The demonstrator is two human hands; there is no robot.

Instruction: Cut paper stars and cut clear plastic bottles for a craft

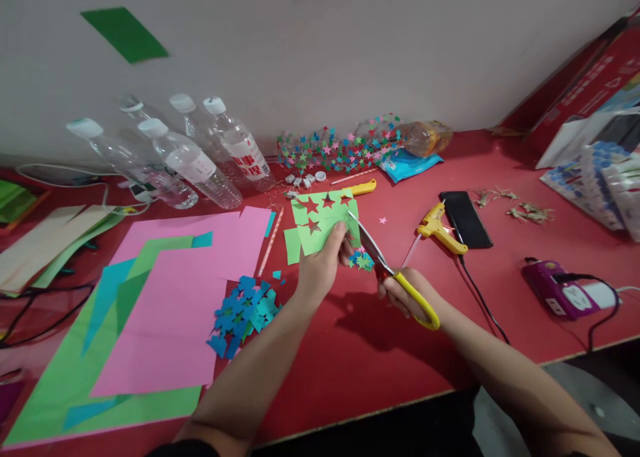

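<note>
My left hand [320,265] pinches a light green paper sheet [320,222] with star-shaped holes cut in it, holding it above the red table [360,357]. My right hand [407,294] grips yellow-handled scissors [387,270]; the blades point up-left into the green sheet's right edge. A few small cut-out stars [361,261] lie just under the blades. A heap of blue paper scraps [245,312] sits left of my left forearm.
Large pink [175,310], green and teal sheets cover the table's left. Several clear plastic bottles [200,160] lie at the back, beside a bottle covered with coloured stars [350,147]. A yellow glue gun [440,229], black phone [465,218] and purple power strip [555,287] lie right.
</note>
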